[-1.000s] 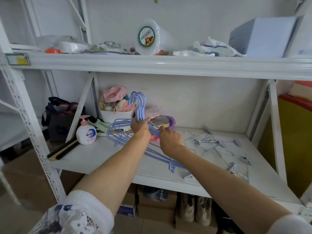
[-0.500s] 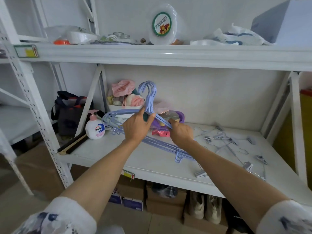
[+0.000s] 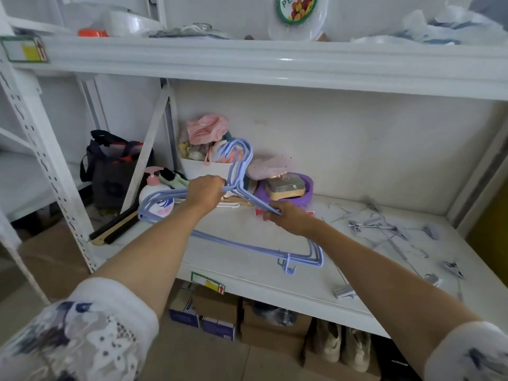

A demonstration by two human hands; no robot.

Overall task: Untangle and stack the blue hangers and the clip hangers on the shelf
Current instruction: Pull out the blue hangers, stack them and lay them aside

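Observation:
A bunch of several blue hangers is held together just above the white shelf, hooks pointing up toward the back wall. My left hand grips the bunch near the neck, below the hooks. On the right sloping arm of the same bunch my right hand is closed. The bottom bars hang low over the shelf board. Several grey clip hangers lie tangled and loose on the right part of the shelf, apart from both hands.
At the shelf's back left stand a soap pump bottle, a white bin of cloths and a purple bowl with a box. A dark bag sits left of the frame. Boxes and shoes sit below.
The camera has come closer and tilted down. Both hands keep their hold on the blue hangers, and the bunch has shifted slightly toward me and lower over the shelf.

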